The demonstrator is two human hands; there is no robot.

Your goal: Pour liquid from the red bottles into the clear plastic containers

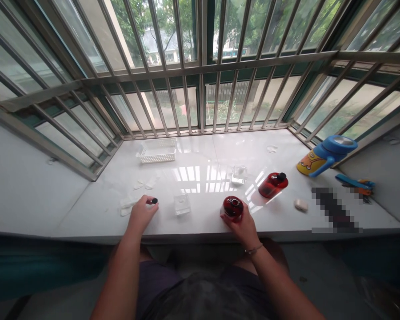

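Note:
My right hand [243,223] is wrapped round a red bottle [232,207] that stands on the white sill with its cap off and its mouth showing. Between the fingers of my left hand [143,212] is a small black cap [154,201], held just above the sill. A clear square container [182,204] sits between my two hands. Behind the bottle is another clear container [239,175]. To the right a second red bottle [272,186] stands with its black cap on.
A white basket [158,151] is at the back left. At right are a blue and yellow flask [325,155], a beige block [300,205], a blue and orange tool [356,183] and a blurred-out patch. Thin clear pieces [145,183] lie at left. Metal bars [202,102] close off the window.

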